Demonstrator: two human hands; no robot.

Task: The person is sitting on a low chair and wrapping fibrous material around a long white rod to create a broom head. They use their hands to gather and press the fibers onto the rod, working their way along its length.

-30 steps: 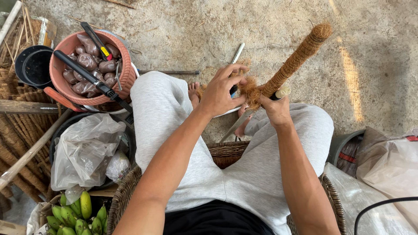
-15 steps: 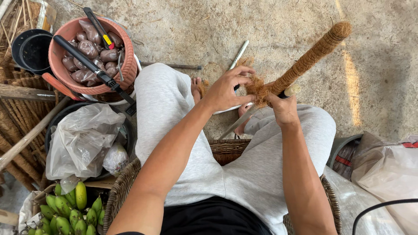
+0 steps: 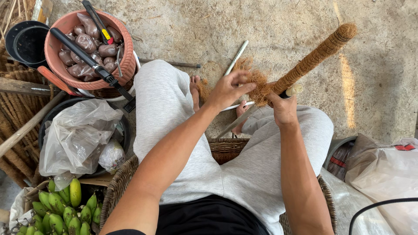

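Lap: I sit in a wicker chair, grey trousers over both knees, my bare feet on the concrete floor.
Bananas: a bunch of green bananas lies low at my left, beside the chair.
Plastic bags: a crumpled clear plastic bag sits over a dark basin just above the bananas; more bags lie at my right.
Right hand: my right hand is clamped around the bare lower end of the coir-wrapped pole, close to where the wrapping stops.
Left hand: my left hand pinches the loose coconut fibre, fingers closed on the tuft at the pole's lower end.
Pole: it rises tilted from my hands, up and to the right, above my right knee.
White stick: a thin white rod lies on the floor beyond my left hand.
Pot: a terracotta pot of dark filled bags, with a black-handled tool across it, stands far left.
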